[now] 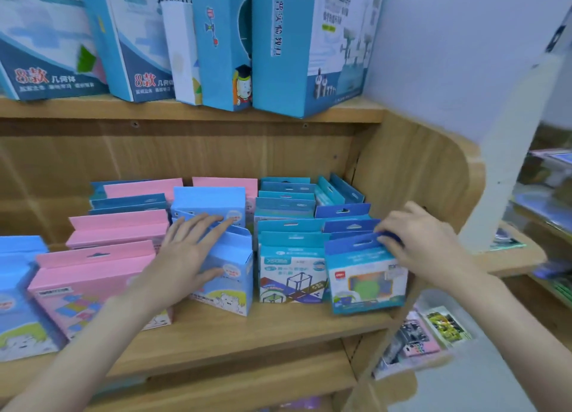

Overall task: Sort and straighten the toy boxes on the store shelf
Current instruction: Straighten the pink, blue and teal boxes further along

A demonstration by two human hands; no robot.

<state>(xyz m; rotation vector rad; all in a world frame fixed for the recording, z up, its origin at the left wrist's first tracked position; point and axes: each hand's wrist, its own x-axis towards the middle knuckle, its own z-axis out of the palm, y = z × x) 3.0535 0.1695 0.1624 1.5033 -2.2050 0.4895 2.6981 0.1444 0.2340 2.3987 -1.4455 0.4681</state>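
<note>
Rows of small toy boxes stand on the wooden shelf (263,328). My left hand (188,256) lies flat with spread fingers on the front of a light blue box (230,283) with a cartoon animal, thumb across its face. My right hand (424,244) pinches the dark blue hang tab of the front teal box (366,280) at the right end of the shelf, which tilts slightly. Between them stands a white and teal box (291,275) showing a cube frame. Pink boxes (89,281) fill the rows to the left.
Tall blue boxes (278,46) stand on the shelf above. The shelf's rounded wooden side panel (433,170) closes the right end, just behind my right hand. A white pillar (507,151) and more shelves with goods lie to the right. A lower shelf runs beneath.
</note>
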